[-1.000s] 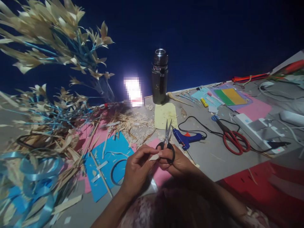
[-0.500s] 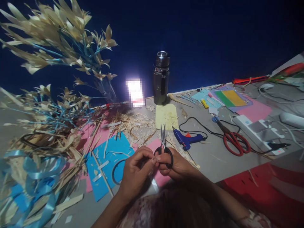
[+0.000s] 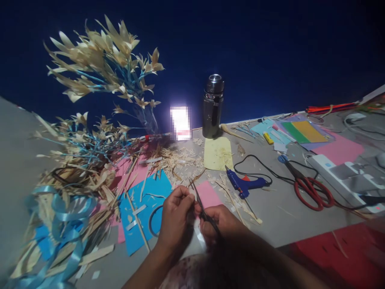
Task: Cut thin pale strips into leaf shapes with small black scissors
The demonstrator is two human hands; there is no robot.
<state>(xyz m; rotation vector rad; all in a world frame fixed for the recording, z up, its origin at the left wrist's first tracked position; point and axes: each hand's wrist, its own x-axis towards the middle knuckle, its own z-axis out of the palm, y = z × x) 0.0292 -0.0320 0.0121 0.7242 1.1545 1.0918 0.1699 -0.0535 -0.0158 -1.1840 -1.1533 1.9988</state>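
Note:
Small black-handled scissors point(image 3: 199, 201) are held in my right hand point(image 3: 222, 221), fingers closed round the handles. Their slim blades point up and to the left, beside the fingertips of my left hand point(image 3: 177, 212). That hand is closed in a pinch; a small pale bit shows at its fingertips, too little to name. Below the hands hangs a shiny light ribbon strip point(image 3: 199, 236), partly hidden. Left of my left hand, a ring-shaped roll point(image 3: 152, 224) rests on a blue sheet point(image 3: 135, 237). A pink sheet point(image 3: 209, 193) lies just beyond the scissors.
A blue glue gun point(image 3: 245, 184) and large red-handled scissors point(image 3: 313, 192) lie to the right, near a white power strip point(image 3: 333, 176). A steel flask point(image 3: 213, 110) stands behind a yellow sheet point(image 3: 215, 154). Dried-husk flowers point(image 3: 99, 68) and curled blue ribbon point(image 3: 60, 216) fill the left.
My right hand has turned the scissors from upright to leaning left, bringing the blades to my left fingertips. The hands have moved slightly apart. The whole view has shifted, with things appearing farther right.

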